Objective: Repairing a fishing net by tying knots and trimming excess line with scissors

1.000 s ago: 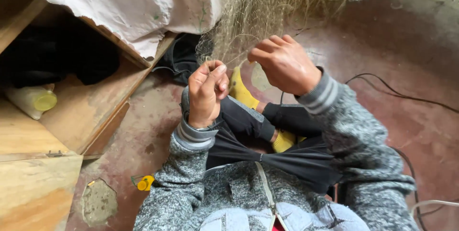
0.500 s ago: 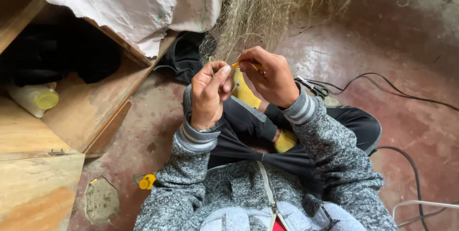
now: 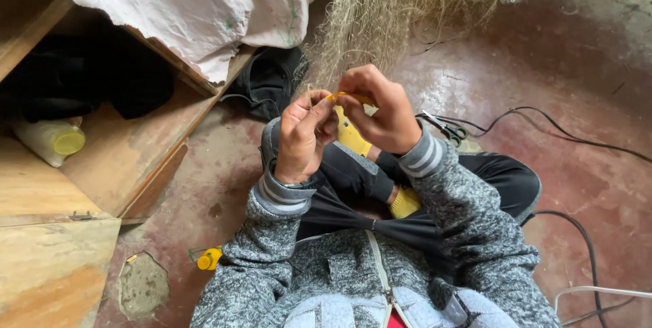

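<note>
Both hands were up at chest height: our left hand (image 3: pixel 303 139) pinched the pale, fine-mesh fishing net (image 3: pixel 380 22), our right hand (image 3: pixel 382 112) gripped a small yellow plastic netting needle (image 3: pixel 343 97) at its lower edge. We judged it best to keep the mesh taut and the needle strokes short. Scissors (image 3: pixel 445 129) lay on the red floor (image 3: pixel 564 90) nearby.

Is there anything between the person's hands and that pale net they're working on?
Nothing visible does. The left hand and right hand are already at the hanging pale fishing net, with a small yellow tool pinched between them.
</note>
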